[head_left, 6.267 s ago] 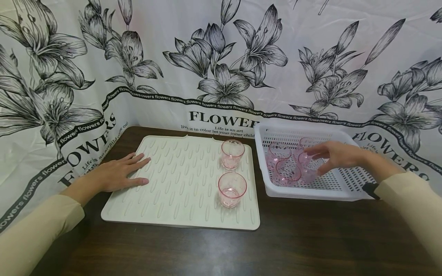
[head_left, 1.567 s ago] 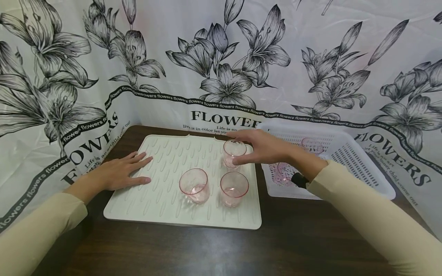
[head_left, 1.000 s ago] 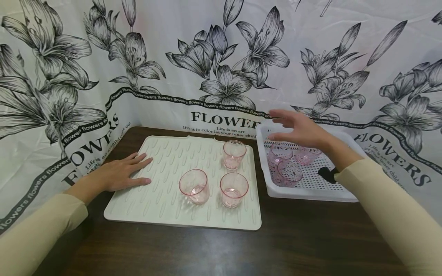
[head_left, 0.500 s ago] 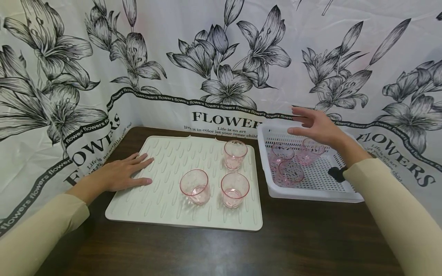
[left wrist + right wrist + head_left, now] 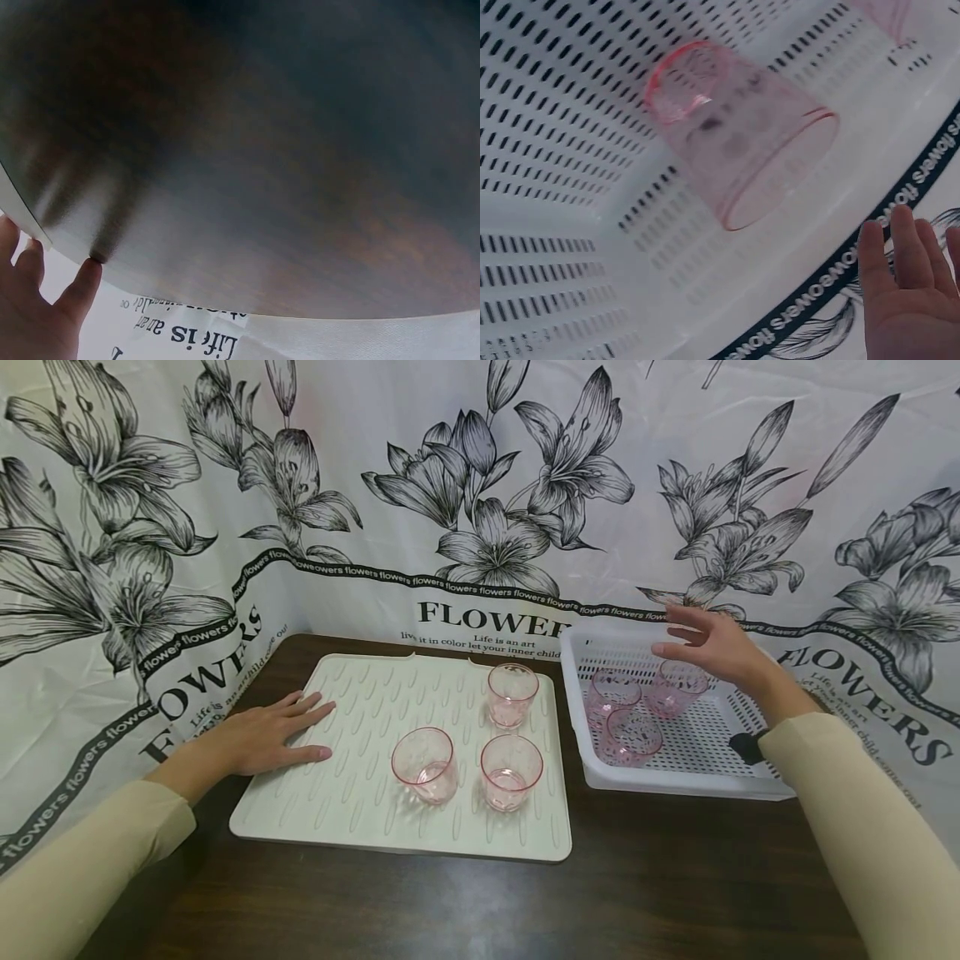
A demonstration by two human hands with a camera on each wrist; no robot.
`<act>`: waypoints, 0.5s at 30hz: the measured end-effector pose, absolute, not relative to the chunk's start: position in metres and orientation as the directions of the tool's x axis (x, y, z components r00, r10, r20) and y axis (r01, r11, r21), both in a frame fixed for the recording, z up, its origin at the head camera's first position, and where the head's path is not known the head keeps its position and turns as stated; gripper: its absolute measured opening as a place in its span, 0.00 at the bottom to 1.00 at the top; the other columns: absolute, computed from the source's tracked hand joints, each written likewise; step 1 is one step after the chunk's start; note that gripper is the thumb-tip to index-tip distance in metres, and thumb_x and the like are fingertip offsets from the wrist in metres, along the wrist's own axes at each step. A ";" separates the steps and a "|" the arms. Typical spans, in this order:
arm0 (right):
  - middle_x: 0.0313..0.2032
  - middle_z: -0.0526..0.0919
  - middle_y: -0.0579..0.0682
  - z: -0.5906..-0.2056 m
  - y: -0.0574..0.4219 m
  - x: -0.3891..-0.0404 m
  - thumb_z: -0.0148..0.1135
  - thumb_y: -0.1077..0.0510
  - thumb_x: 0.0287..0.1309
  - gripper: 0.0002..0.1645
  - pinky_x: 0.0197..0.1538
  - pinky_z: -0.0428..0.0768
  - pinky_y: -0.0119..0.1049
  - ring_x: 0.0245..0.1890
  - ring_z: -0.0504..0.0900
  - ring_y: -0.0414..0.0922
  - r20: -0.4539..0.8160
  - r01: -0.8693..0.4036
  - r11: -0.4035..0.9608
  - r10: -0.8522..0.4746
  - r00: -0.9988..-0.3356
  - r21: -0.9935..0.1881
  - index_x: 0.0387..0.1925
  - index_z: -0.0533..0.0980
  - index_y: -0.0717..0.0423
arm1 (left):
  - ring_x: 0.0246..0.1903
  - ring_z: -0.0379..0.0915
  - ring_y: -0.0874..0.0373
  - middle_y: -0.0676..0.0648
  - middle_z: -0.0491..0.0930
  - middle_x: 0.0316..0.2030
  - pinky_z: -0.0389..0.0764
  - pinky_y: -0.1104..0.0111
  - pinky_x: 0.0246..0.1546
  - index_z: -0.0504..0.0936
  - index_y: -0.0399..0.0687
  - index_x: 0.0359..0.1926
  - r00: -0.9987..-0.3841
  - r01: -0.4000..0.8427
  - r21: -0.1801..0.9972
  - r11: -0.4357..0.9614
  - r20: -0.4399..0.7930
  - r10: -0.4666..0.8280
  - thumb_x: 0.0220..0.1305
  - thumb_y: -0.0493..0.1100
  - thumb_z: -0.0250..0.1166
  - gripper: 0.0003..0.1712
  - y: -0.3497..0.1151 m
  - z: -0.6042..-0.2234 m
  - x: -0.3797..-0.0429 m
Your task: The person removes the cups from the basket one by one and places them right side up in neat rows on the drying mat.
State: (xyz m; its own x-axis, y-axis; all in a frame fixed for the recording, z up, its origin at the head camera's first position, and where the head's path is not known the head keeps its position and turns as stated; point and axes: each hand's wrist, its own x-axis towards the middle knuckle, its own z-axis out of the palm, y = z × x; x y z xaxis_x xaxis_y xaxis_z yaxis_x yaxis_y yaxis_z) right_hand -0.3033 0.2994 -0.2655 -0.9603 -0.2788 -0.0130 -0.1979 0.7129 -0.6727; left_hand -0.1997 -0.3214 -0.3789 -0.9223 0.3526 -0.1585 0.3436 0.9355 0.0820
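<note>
My left hand (image 5: 258,739) rests spread on the left part of a white ribbed drying mat (image 5: 360,727). Three clear pink-rimmed glasses stand upright on the mat's right half: a back glass (image 5: 512,695), a front right glass (image 5: 510,773) and a front left glass (image 5: 425,766). My right hand (image 5: 716,647), holding nothing, hovers with parted fingers over the back of a white perforated basket (image 5: 690,792). Below it is a pink glass (image 5: 677,687), which the right wrist view shows large. Two more pink glasses, one behind (image 5: 613,693) and one in front (image 5: 632,735), stand at the basket's left side.
The dark wooden table (image 5: 480,902) runs along the front. A white curtain (image 5: 480,510) with black lily prints hangs right behind the mat and basket. A black strap piece (image 5: 746,747) sits at my right wrist.
A glass has come to stand at the mat's front left of the group. My right hand has let go of the back glass and moved right, over the basket. The left hand stays put.
</note>
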 end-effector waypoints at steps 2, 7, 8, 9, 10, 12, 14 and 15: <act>0.77 0.52 0.58 -0.268 0.303 -0.305 0.67 0.44 0.63 0.55 0.69 0.59 0.62 0.74 0.56 0.61 -0.036 -0.187 0.722 -0.281 -0.959 -0.666 0.79 0.47 0.54 | 0.73 0.47 0.32 0.36 0.54 0.75 0.60 0.31 0.60 0.57 0.50 0.77 -0.923 0.341 0.084 0.936 -0.157 0.351 0.64 0.76 0.51 0.51 -0.321 -0.379 -0.200; 0.76 0.51 0.62 -0.276 0.309 -0.307 0.68 0.46 0.63 0.56 0.69 0.57 0.62 0.74 0.55 0.63 -0.093 -0.169 0.749 -0.295 -0.951 -0.641 0.78 0.46 0.59 | 0.73 0.47 0.32 0.36 0.54 0.75 0.60 0.32 0.60 0.57 0.50 0.77 -0.924 0.339 0.087 0.937 -0.159 0.349 0.64 0.76 0.51 0.52 -0.321 -0.378 -0.200; 0.76 0.51 0.64 -0.277 0.310 -0.307 0.68 0.46 0.62 0.56 0.69 0.58 0.63 0.73 0.55 0.64 -0.101 -0.171 0.754 -0.300 -0.949 -0.634 0.78 0.46 0.60 | 0.73 0.47 0.32 0.36 0.53 0.75 0.60 0.32 0.60 0.56 0.50 0.78 -0.924 0.338 0.090 0.937 -0.160 0.348 0.64 0.76 0.51 0.52 -0.320 -0.379 -0.200; 0.76 0.51 0.65 -0.279 0.311 -0.307 0.68 0.47 0.62 0.56 0.68 0.58 0.63 0.73 0.55 0.65 -0.109 -0.170 0.758 -0.303 -0.947 -0.630 0.78 0.47 0.61 | 0.73 0.46 0.32 0.37 0.53 0.75 0.59 0.32 0.60 0.56 0.51 0.78 -0.924 0.335 0.090 0.938 -0.162 0.346 0.64 0.77 0.50 0.52 -0.321 -0.379 -0.200; 0.75 0.51 0.66 -0.281 0.311 -0.307 0.69 0.47 0.62 0.56 0.68 0.59 0.64 0.73 0.55 0.66 -0.118 -0.169 0.762 -0.306 -0.945 -0.625 0.77 0.47 0.62 | 0.73 0.47 0.32 0.36 0.53 0.75 0.60 0.32 0.60 0.56 0.51 0.78 -0.924 0.336 0.090 0.938 -0.159 0.347 0.64 0.77 0.50 0.52 -0.321 -0.379 -0.200; 0.75 0.51 0.67 -0.284 0.313 -0.307 0.69 0.48 0.61 0.56 0.67 0.60 0.65 0.72 0.55 0.67 -0.137 -0.167 0.776 -0.310 -0.941 -0.608 0.77 0.48 0.63 | 0.73 0.47 0.32 0.37 0.53 0.75 0.60 0.32 0.60 0.56 0.51 0.78 -0.925 0.334 0.091 0.938 -0.159 0.345 0.64 0.77 0.50 0.52 -0.321 -0.379 -0.199; 0.75 0.51 0.68 -0.287 0.316 -0.308 0.69 0.47 0.61 0.56 0.66 0.60 0.65 0.72 0.55 0.68 -0.154 -0.163 0.790 -0.309 -0.939 -0.591 0.77 0.48 0.64 | 0.73 0.46 0.33 0.37 0.53 0.76 0.59 0.32 0.61 0.56 0.51 0.78 -0.925 0.334 0.092 0.938 -0.162 0.345 0.64 0.77 0.50 0.52 -0.321 -0.379 -0.200; 0.75 0.51 0.69 -0.289 0.317 -0.308 0.69 0.47 0.61 0.56 0.66 0.60 0.66 0.72 0.55 0.69 -0.163 -0.157 0.796 -0.305 -0.938 -0.584 0.77 0.48 0.64 | 0.73 0.46 0.32 0.37 0.53 0.76 0.59 0.32 0.60 0.56 0.51 0.78 -0.924 0.335 0.092 0.938 -0.161 0.346 0.64 0.77 0.50 0.52 -0.322 -0.379 -0.200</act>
